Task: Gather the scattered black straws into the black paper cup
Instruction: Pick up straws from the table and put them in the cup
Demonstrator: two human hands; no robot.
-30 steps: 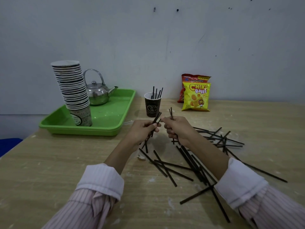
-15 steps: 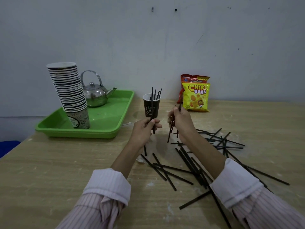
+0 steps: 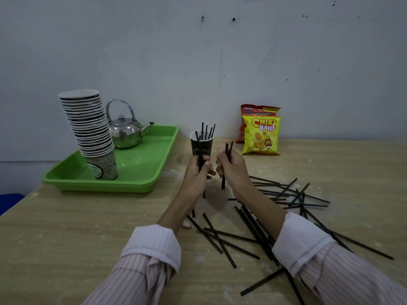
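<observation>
The black paper cup [image 3: 202, 148] stands upright at the table's back centre with several black straws sticking out of it. My left hand [image 3: 198, 172] grips a black straw [image 3: 200, 158] upright just in front of the cup, its top near the rim. Right beside it, my right hand [image 3: 231, 167] holds a couple of black straws [image 3: 226, 150] roughly upright. Many more scattered straws [image 3: 284, 194] lie crossed on the table to the right and under my forearms.
A green tray [image 3: 136, 170] at the left carries a tall stack of paper cups [image 3: 90, 130] and a metal kettle [image 3: 125, 133]. Two snack bags [image 3: 261, 135] lean against the wall behind the cup. The wooden table [image 3: 77, 234] runs to the left edge.
Both hands have risen and moved forward toward the cup. The left hand's straw has gone from slanted to upright, its tip now at the cup's rim.
</observation>
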